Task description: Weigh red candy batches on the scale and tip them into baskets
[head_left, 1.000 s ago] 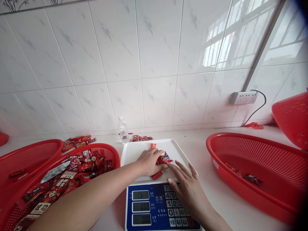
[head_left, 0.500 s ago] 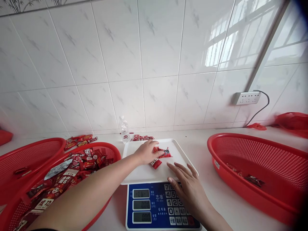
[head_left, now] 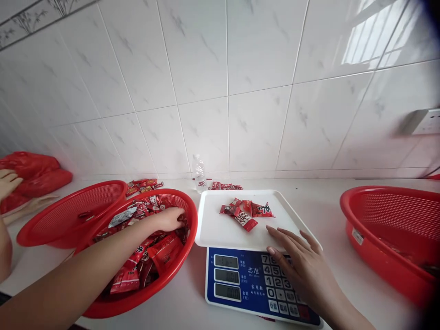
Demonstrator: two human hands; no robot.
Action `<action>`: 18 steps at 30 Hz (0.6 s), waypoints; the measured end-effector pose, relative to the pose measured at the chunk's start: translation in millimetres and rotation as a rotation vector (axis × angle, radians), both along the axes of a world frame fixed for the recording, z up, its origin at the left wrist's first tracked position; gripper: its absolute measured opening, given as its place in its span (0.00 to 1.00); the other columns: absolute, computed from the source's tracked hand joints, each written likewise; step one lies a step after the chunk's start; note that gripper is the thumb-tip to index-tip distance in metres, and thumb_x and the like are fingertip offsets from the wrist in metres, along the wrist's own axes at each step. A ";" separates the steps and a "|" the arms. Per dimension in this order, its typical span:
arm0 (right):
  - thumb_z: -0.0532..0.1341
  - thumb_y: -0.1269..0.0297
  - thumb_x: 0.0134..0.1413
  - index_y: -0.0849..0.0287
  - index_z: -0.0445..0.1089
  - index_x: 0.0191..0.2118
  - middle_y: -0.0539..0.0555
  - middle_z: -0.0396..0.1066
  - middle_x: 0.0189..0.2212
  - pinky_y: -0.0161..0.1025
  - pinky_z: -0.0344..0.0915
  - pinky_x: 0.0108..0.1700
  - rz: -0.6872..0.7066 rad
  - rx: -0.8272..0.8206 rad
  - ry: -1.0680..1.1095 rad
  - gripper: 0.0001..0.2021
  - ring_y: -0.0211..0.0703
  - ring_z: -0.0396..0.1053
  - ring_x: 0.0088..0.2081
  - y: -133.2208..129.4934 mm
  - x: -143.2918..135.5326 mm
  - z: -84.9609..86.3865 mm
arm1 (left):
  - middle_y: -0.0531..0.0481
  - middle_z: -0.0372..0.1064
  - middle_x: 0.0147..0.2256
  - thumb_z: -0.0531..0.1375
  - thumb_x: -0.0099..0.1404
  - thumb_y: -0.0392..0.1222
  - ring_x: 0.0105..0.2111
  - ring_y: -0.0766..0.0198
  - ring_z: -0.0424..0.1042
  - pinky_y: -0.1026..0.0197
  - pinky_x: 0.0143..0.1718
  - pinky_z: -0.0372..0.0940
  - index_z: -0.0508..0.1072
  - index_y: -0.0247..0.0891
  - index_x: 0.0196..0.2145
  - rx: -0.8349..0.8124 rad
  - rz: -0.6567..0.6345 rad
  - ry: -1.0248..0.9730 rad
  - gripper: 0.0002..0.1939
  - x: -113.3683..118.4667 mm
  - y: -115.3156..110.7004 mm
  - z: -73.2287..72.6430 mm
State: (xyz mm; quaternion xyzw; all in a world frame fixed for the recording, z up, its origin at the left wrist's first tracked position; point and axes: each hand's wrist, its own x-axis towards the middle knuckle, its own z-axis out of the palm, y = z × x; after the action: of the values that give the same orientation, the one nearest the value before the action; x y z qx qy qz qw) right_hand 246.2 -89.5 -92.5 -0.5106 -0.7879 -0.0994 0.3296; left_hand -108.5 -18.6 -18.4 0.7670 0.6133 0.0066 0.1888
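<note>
The left hand (head_left: 171, 219) (grip hidden) blocks packets (head_left: 165, 252); open right hand (head_left: 302, 256) covers keys (head_left: 276, 282).

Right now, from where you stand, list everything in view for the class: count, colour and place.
Packet-filled basket: one, red, left of scale
Left basket: one, red, beyond it
Right basket: one, red, far right
Basket packets: many, mostly red
Scale: one, blue and white, centre
Tray: one, white, on scale
Tray packets: about five, red
Loose packets: several, red, near wall
Bottle: one, clear, behind tray
Bags: several, red, far left
Socket: one, pale, right wall
Another person's hands: two, far left
Left hand: one, fingers among basket packets
Right hand: one, over tray edge
</note>
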 end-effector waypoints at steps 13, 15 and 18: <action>0.48 0.50 0.60 0.53 0.64 0.53 0.55 0.74 0.43 0.55 0.54 0.54 -0.010 0.007 -0.012 0.21 0.49 0.71 0.46 0.9 -0.2 0.0 | 0.48 0.75 0.34 0.61 0.51 0.44 0.35 0.53 0.73 0.60 0.32 0.63 0.73 0.43 0.32 -0.047 -0.076 0.112 0.09 4.0 -1.0 -3.9; 0.48 0.50 0.60 0.53 0.64 0.53 0.55 0.74 0.43 0.55 0.54 0.54 -0.002 0.012 -0.016 0.21 0.48 0.71 0.46 1.6 0.4 -0.8 | 0.49 0.74 0.31 0.60 0.52 0.49 0.31 0.55 0.72 0.62 0.29 0.61 0.71 0.42 0.28 -0.027 -0.036 0.041 0.09 -1.6 1.2 2.3; 0.49 0.50 0.60 0.53 0.63 0.54 0.55 0.74 0.43 0.54 0.54 0.54 0.009 0.022 -0.022 0.21 0.48 0.71 0.45 1.9 1.1 -1.7 | 0.53 0.70 0.25 0.58 0.54 0.46 0.26 0.60 0.69 0.63 0.25 0.58 0.65 0.40 0.24 0.057 0.048 -0.031 0.08 -10.8 4.8 15.4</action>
State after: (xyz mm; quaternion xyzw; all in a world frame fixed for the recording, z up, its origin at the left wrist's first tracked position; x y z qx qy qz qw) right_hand 247.3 -87.6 -94.2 -0.5023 -0.7926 -0.1119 0.3271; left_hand -119.3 -13.9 -3.0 0.7568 0.6282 0.0404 0.1762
